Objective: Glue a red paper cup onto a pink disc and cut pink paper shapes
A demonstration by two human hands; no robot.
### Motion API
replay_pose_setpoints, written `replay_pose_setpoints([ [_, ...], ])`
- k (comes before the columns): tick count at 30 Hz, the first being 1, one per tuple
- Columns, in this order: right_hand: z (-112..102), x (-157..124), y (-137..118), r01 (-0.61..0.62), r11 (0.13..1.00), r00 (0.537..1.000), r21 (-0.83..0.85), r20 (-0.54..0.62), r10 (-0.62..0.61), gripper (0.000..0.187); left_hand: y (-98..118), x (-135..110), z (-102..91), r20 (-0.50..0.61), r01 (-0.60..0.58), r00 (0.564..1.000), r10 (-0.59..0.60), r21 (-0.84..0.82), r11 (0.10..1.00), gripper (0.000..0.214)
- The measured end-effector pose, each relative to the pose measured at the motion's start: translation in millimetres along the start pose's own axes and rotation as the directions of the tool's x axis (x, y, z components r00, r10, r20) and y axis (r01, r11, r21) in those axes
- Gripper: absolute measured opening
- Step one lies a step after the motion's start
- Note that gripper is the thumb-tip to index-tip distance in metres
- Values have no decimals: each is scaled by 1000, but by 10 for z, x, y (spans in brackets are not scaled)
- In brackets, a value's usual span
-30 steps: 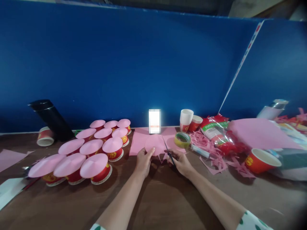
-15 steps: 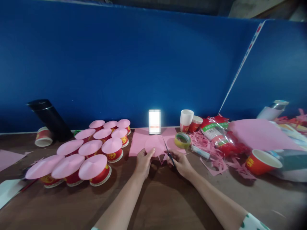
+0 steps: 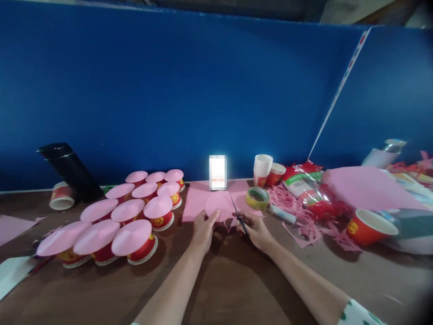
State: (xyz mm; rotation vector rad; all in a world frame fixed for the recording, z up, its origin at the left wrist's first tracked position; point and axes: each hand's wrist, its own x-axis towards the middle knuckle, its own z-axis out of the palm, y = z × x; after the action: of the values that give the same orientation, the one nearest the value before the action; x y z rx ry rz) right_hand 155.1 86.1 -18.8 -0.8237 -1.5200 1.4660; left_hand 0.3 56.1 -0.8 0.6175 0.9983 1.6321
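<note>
My left hand [image 3: 205, 228] pinches a round pink paper disc [image 3: 218, 203] between thumb and fingers at its lower edge. In my right hand [image 3: 256, 229] is a pair of dark-handled scissors [image 3: 240, 219], its blades pointing up along the disc's right side. A narrow pink offcut hangs below the disc, between the two hands. Beneath and behind the disc lie pink paper sheets [image 3: 193, 201] on the brown table. A roll of yellow-green tape [image 3: 257, 197] rests just beyond my right hand.
Rows of upturned red cups with pink cone tops [image 3: 131, 238] stand at left, near a black flask [image 3: 69, 169]. To the right are stacked paper cups [image 3: 263, 169], a red plastic packet [image 3: 306, 187], pink scraps [image 3: 309, 228], a glue stick [image 3: 283, 214] and a red cup [image 3: 371, 227].
Hands, disc and scissors keep nearly the same places. The whole view has shifted very slightly.
</note>
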Motion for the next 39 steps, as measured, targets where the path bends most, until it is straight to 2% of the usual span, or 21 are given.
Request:
replay_pose_setpoints([
  [15,16,-5,-33,-4,1000,1000,26,-4,4,36,-23,19,-4,39,-22,999,23,-21,1000,33],
  [34,-10,20,63,9,998,1000,55,-1,-9,39,-41,32,-27,40,-28,999,29,-34,999,32],
  [39,4,4,12,4,999,1000,37,1,-4,41,-53,43,-34,37,-39,999,40,-27,999,30],
])
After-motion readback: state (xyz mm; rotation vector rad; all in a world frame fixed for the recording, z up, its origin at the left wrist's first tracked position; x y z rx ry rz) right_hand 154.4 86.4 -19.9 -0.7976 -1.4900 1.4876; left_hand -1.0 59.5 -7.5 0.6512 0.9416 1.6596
